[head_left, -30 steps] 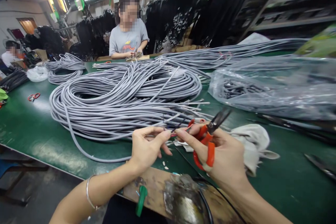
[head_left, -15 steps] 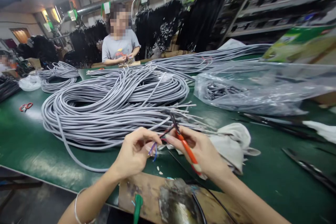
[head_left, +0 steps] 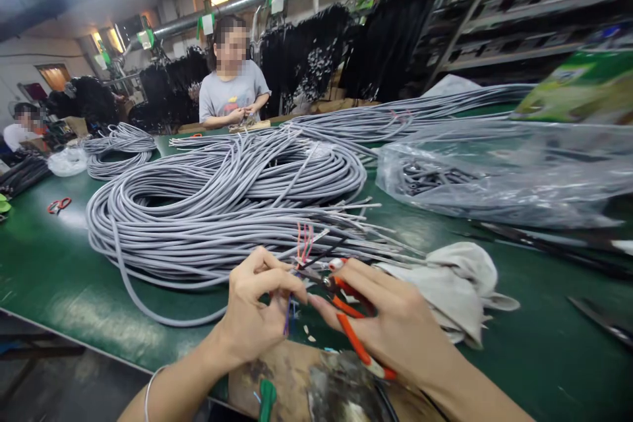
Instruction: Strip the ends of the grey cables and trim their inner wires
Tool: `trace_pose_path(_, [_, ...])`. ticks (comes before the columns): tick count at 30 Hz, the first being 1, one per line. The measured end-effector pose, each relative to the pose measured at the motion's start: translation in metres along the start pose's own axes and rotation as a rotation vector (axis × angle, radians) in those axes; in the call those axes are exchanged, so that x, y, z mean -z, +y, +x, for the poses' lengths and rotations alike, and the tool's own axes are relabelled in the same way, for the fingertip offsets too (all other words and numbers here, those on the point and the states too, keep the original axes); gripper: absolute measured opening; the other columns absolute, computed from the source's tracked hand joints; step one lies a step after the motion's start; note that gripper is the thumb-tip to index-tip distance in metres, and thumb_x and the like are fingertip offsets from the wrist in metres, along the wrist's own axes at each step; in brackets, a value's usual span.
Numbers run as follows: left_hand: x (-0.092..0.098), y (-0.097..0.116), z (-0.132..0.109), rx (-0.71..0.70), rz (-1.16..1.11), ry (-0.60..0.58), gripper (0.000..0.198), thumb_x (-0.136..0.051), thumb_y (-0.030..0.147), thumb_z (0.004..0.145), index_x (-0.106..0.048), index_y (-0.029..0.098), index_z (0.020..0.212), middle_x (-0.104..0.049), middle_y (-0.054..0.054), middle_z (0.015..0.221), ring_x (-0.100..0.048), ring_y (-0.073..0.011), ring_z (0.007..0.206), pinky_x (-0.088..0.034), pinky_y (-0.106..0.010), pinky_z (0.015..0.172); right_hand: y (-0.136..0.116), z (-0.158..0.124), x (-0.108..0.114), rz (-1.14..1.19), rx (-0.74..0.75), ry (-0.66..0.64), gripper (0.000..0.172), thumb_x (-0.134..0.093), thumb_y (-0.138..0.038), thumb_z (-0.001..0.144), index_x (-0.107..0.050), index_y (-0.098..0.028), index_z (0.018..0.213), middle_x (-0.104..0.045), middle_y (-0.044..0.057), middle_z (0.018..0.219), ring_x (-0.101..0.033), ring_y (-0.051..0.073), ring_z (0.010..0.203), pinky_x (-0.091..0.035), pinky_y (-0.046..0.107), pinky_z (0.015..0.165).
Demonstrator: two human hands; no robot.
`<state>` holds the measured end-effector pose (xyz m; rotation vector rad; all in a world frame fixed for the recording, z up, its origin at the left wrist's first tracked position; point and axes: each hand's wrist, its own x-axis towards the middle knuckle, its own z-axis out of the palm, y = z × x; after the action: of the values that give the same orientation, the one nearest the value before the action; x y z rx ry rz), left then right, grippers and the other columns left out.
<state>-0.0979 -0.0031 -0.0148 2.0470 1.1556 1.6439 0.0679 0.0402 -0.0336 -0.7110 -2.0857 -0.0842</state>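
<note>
In the lower middle of the head view, my left hand (head_left: 262, 293) is closed, pinching thin coloured wires (head_left: 305, 242). Orange, pink and green strands stick up above the fingers, while blue and purple ones hang below. My right hand (head_left: 390, 316) grips wire cutters (head_left: 353, 336) with orange and white handles spread apart. Their dark jaws reach the wires beside my left fingertips; whether they touch is too small to tell. Behind my hands lies a large coil of grey cables (head_left: 163, 237), its cut ends pointing right.
A pale cloth (head_left: 457, 277) lies right of my hands, near a clear plastic bag (head_left: 494, 178) of dark parts. Below are a stained board (head_left: 287, 369) and a green handle (head_left: 267, 399). Red-handled scissors (head_left: 59, 205) lie left. A co-worker (head_left: 232, 95) sits across the table.
The cutters have tilted from upright to pointing left, with their handles now spread and jaws at the wires. Orange and pink strands now stand up above my left fingers.
</note>
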Motion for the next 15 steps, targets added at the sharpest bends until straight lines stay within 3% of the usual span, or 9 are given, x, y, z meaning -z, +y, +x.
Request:
trace_pose_path(11, [-0.0027,-0.0007,-0.0005,0.024,-0.024,0.005,0.020,-0.051,0.006,0.071,-0.055,0.016,0.054,-0.054,-0.002,0.061,-0.053,-0.0123,0.060,-0.042,-0.022,0.054,-0.0040,-0.0038,0.0009,-0.147,0.083,-0.056,0.027,-0.040,-0.023,0.090,-0.042,-0.021,0.063,-0.045,-0.002,0.052,-0.043,0.010,0.041,-0.033,0.022,0.043])
trace_pose_path(13, [-0.0036,-0.0003,0.0001,0.093,-0.086,-0.013,0.018,-0.052,0.008,0.074,-0.054,0.016,0.058,-0.053,-0.001,0.059,-0.052,-0.0115,0.058,-0.042,-0.022,0.054,-0.0029,-0.0060,0.0008,-0.145,0.078,-0.048,0.030,-0.040,-0.023,0.091,-0.040,-0.021,0.061,-0.043,-0.003,0.049,-0.041,0.009,0.039,-0.032,0.022,0.042])
trace_pose_path(15, [-0.0037,0.0006,0.0023,0.270,-0.236,-0.030,0.009,-0.055,0.013,0.076,-0.054,0.016,0.068,-0.052,0.002,0.058,-0.052,-0.0090,0.051,-0.041,-0.020,0.048,-0.0019,-0.0068,0.0005,-0.117,0.072,-0.031,0.034,-0.041,-0.023,0.091,-0.038,-0.022,0.057,-0.040,-0.005,0.046,-0.037,0.008,0.036,-0.030,0.022,0.040])
